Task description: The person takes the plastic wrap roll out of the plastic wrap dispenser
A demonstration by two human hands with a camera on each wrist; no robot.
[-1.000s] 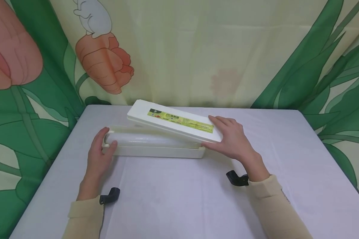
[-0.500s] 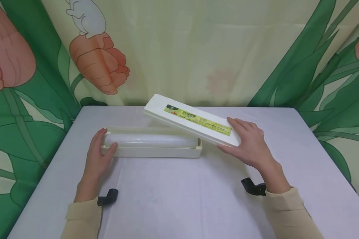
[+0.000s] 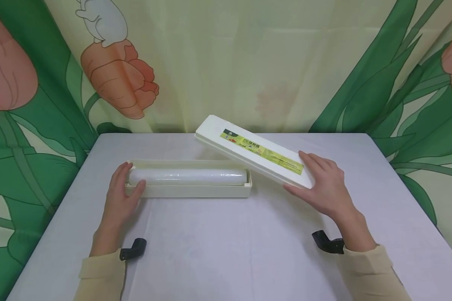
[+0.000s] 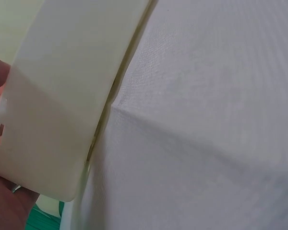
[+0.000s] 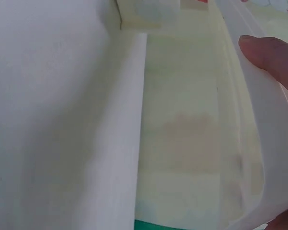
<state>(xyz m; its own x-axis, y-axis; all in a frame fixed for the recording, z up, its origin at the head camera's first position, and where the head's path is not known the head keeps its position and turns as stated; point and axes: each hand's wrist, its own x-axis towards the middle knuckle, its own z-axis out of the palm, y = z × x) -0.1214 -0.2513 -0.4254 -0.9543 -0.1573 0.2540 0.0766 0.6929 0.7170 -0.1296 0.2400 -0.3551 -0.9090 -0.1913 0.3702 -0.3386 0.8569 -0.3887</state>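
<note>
Probably light and stiff, the lid point(image 3: 254, 151) suits an end hold: right hand point(image 3: 327, 184) pinching it, left hand point(image 3: 120, 195) gripping the box point(image 3: 193, 192) by one end.

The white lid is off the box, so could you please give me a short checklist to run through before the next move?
1. Right hand grips the lid at one end: ok.
2. Left hand holds the left end of the box: ok.
3. White roll lies inside the box: ok.
4. Lid lined up with the box: not ok, it slants.
5. Lid clear of the box's right end: cannot tell.
6. Roll's loose end found: cannot tell.
</note>
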